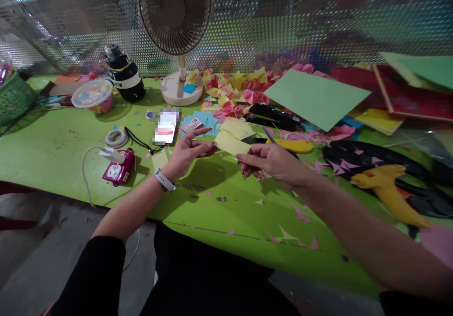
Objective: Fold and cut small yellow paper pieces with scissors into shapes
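Between the hands, a yellow slip (231, 143) hangs just above the table (53, 151). Left hand (187, 152) pinches its near-left edge with thumb and fingers; right hand (271, 161) closes on its right corner. Scissors (283, 144) lie just beyond the right hand, a phone (165, 127) beyond the left. Risk: uneven pull may crease or tear the slip; the fan (175, 14) could flutter it.
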Action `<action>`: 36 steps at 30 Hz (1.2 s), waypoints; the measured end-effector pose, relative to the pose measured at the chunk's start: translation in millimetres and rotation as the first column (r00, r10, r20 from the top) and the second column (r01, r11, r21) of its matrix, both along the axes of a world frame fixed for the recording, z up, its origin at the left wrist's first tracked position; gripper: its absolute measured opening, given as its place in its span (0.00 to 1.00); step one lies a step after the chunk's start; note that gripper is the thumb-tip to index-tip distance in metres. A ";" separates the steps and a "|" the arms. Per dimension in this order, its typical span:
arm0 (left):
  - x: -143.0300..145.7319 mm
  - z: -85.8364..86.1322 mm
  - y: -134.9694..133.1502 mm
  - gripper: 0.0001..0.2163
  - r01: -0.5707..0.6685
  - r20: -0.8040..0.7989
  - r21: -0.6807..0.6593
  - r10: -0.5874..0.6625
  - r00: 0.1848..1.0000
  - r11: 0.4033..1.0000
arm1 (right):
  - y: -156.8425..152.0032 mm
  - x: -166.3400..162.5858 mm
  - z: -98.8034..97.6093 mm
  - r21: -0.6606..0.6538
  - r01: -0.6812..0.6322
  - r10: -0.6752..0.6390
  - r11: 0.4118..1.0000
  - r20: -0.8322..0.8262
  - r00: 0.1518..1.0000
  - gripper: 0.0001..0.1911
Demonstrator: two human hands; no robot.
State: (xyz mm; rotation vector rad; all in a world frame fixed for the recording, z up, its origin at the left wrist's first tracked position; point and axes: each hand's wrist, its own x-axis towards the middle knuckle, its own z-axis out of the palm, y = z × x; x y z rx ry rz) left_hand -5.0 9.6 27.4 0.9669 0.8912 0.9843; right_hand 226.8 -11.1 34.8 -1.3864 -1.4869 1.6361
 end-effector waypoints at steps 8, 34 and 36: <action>5.2 -7.1 -4.4 0.12 0.099 0.097 -0.180 -0.082 0.992 0.979 | -23.0 -14.1 -1.5 0.140 -0.136 0.134 0.981 0.028 0.991 0.15; 10.0 -9.0 -17.1 0.16 0.295 -0.010 0.030 -0.295 0.956 0.955 | -21.5 -19.4 -16.9 0.608 0.112 -0.187 0.786 0.062 0.980 0.10; 9.0 -8.2 -17.2 0.15 0.310 -0.017 0.029 -0.309 0.951 0.950 | -21.0 -18.4 -17.0 0.589 0.112 -0.195 0.800 0.079 0.978 0.11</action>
